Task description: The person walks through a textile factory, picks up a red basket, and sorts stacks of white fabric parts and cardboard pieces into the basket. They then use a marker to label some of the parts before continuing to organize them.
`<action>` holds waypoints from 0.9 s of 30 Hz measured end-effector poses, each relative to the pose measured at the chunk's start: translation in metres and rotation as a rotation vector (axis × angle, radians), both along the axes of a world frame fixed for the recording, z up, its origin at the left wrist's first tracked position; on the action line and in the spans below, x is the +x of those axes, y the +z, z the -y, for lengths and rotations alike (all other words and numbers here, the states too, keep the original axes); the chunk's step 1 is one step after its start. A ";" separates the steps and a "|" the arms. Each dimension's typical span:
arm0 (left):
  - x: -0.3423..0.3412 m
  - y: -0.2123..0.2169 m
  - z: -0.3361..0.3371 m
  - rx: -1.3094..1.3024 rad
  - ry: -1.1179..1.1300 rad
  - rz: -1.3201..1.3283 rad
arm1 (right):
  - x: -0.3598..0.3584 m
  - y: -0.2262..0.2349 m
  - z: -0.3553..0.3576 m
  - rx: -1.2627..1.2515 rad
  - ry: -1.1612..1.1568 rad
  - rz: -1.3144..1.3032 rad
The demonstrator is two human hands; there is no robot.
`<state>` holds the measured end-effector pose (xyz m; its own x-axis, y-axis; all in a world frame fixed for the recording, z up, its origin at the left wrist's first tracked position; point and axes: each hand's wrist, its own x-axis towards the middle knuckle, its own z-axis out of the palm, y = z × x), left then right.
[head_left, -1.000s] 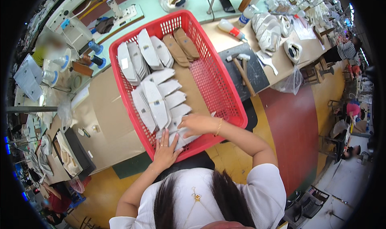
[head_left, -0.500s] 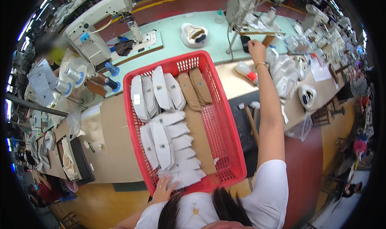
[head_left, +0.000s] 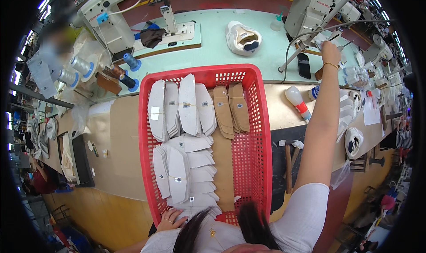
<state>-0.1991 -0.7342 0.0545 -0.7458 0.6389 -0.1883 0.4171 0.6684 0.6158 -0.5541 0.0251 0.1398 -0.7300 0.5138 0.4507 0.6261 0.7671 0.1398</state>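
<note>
A red plastic basket [head_left: 143, 133] stands before me, holding stacks of white-grey cut pieces [head_left: 179, 182] and two brown stacks [head_left: 239, 108], some banded. My left hand [head_left: 170, 220] lies at the basket's near left corner, fingers apart beside the nearest white-grey pieces. Far to the right, my right arm stretches over the table. My right hand [head_left: 330, 54] is at the base of the right sewing machine [head_left: 317, 6], its fingers curled together by a small whitish item; what they hold is too small to make out. A black phone [head_left: 304, 66] lies just left of that hand.
Another sewing machine [head_left: 115, 19] stands at the far left, near thread cones [head_left: 82, 65]. A white shoe upper [head_left: 244, 37] sits on the pale green table [head_left: 208, 44]. A bottle with a red band [head_left: 297, 103] and a hammer [head_left: 289, 164] lie right of the basket.
My right hand has moved farther out, past the phone, to the machine base. The view has shifted, and more of the phone shows. My left hand stays by the basket's near corner.
</note>
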 end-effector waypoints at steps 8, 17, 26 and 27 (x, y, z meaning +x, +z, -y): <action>-0.006 0.003 -0.002 -0.130 -0.108 -0.049 | -0.010 0.001 -0.019 0.025 0.072 0.186; -0.004 0.006 -0.002 -0.117 -0.121 -0.054 | -0.019 0.000 -0.013 0.198 -0.001 0.260; -0.007 0.016 -0.001 -0.052 -0.152 -0.083 | 0.035 0.039 0.011 0.164 0.009 -0.084; -0.008 0.017 -0.001 -0.038 -0.155 -0.095 | 0.046 0.041 0.010 0.174 0.023 -0.122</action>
